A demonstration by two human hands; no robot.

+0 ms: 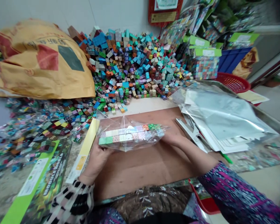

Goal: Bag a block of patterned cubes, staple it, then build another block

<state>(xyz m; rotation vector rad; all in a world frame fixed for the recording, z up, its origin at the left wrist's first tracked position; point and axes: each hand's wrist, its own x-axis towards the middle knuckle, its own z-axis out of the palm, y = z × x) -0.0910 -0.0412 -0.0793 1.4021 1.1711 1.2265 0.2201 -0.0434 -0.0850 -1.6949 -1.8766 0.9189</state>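
Note:
A clear plastic bag (pixel 124 147) spans the space between my two hands above the brown board (pixel 140 174). Inside it lie rows of small patterned cubes (pixel 128 137), in green, white, pink and other colours. My left hand (pixel 99 158) grips the bag's left end, thumb at its side and fingers curled beneath. At the right end my right hand (pixel 169 138) is closed on the bag; its fingertips are partly hidden behind the plastic. A stapler (pixel 193 133) lies on the table right of my right hand.
A large heap of loose cubes (pixel 130 71) fills the back. A yellow sack (pixel 44 62) stands at the left. Green-topped printed cards (pixel 37 180) lie front left, beside a yellow strip (pixel 86 143). Clear bags (pixel 224 115), a red basket (pixel 233 81) and packed cubes (pixel 204 67) are at the right.

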